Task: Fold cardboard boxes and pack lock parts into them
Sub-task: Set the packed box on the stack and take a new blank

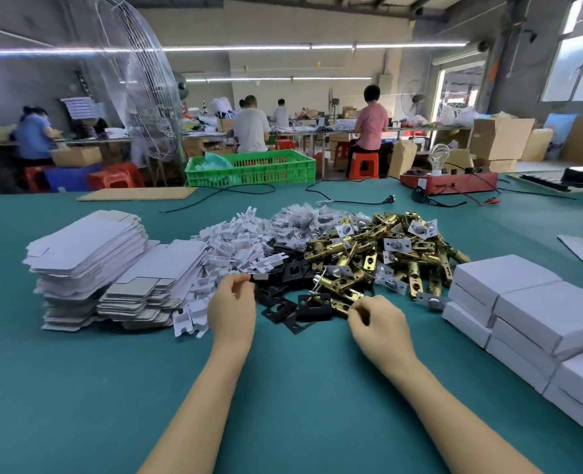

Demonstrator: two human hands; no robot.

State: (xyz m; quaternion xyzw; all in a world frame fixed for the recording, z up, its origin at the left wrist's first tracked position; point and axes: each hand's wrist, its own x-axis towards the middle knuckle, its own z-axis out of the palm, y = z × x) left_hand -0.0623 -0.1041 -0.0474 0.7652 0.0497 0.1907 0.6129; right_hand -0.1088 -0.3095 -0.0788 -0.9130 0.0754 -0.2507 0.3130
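On a green table (78,388), stacked flat box blanks (88,258) sit far left. The left hand (231,304) pinches a white insert (261,277) at the parts pile's edge. The right hand (379,323), fingers curled, pinches a brass latch (343,304) (tangled neighbours may drag out). Finished white boxes (522,313) stand right.

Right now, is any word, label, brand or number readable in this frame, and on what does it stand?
No text can be read anywhere.
White sheet on the far left wall: ruled lines only, too blurred to read.
White sticker on the red test box: too small to read.
Flat box blanks and folded white boxes: blank, no print visible.
Brown cartons: no marking legible.
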